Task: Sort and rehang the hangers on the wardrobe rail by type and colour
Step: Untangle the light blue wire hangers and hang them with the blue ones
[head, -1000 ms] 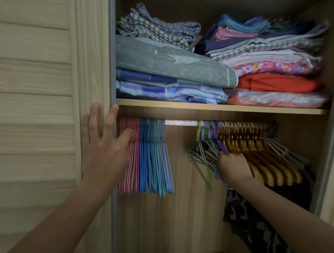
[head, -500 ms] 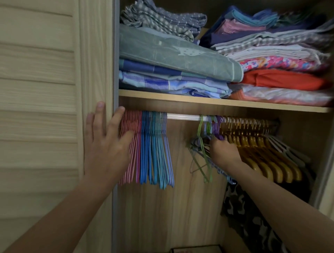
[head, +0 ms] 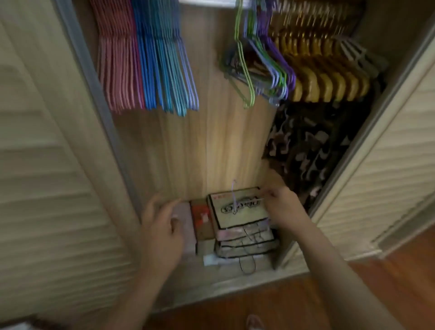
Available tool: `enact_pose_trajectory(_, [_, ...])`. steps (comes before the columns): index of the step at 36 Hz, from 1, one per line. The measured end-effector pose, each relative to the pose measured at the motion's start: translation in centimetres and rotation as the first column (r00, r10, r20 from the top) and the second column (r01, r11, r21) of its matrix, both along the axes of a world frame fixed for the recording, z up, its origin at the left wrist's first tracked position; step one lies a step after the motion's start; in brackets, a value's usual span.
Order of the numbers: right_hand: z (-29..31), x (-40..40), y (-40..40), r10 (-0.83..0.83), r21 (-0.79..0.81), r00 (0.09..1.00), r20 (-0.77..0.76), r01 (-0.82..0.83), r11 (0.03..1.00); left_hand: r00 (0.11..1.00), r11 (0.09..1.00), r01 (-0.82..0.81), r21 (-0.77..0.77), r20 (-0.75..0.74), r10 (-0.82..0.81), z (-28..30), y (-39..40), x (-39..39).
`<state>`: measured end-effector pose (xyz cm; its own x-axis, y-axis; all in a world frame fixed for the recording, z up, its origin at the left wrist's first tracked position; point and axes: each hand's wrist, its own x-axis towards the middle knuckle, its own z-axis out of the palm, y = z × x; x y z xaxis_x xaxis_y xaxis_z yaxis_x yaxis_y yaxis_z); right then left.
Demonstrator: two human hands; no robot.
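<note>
On the rail (head: pixel 211 2) hang pink wire hangers (head: pixel 117 70) at the left, then blue ones (head: pixel 164 70). After a gap comes a tangled green and purple bunch (head: pixel 259 61), then yellow hangers (head: pixel 329 80) and pale grey ones (head: pixel 362 56). Both hands are low at the wardrobe floor. My right hand (head: pixel 282 207) pinches a thin lilac hanger (head: pixel 234 190) that lies over a printed box (head: pixel 237 212); the view is blurred. My left hand (head: pixel 162 223) hovers by a pink box (head: pixel 186 221) with fingers loosely curled, holding nothing.
A dark patterned garment (head: pixel 306 146) hangs under the yellow hangers. A red box (head: pixel 202 216) and stacked flat bags (head: pixel 244 242) sit on the wardrobe floor. Louvred doors (head: pixel 47 165) flank the opening on both sides. Wooden flooring (head: pixel 259 306) lies in front.
The view has swung down from the shelf and rail. Both hands dropped to the wardrobe floor: the left left the door edge, the right left the tangled bunch and now pinches a lilac hanger.
</note>
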<state>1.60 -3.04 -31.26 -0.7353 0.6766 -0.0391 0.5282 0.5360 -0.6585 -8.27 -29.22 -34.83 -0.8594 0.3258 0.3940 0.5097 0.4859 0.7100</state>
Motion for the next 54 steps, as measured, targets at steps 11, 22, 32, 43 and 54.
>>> enact_pose_trajectory(11, [-5.6,9.0,-4.2,0.018,-0.645,0.979,-0.202,-0.146,0.750,0.798,0.983,0.102,-0.155,0.602,0.012,-14.7,-3.8,4.9])
enact_pose_trajectory(22, [-4.8,9.0,-0.9,-0.044,-0.706,0.940,-0.338,-0.223,0.672,0.649,0.948,0.278,-0.155,0.758,-0.066,-15.0,-7.6,1.4])
enact_pose_trajectory(32, [-9.4,9.5,1.6,-0.434,-0.396,0.898,-0.072,0.374,0.839,0.299,0.979,0.152,0.133,0.938,-0.174,-12.4,-7.1,3.2])
enact_pose_trajectory(43, [-7.1,9.3,-5.8,0.251,-0.692,0.968,0.002,-0.179,0.699,-0.028,0.836,-0.284,0.470,0.867,-0.497,-8.2,0.9,6.7])
enact_pose_trajectory(54, [-6.4,9.5,-8.3,0.434,-0.693,0.900,-0.038,-0.337,0.638,-0.040,0.809,-0.327,0.488,0.848,-0.528,-6.3,2.5,7.6])
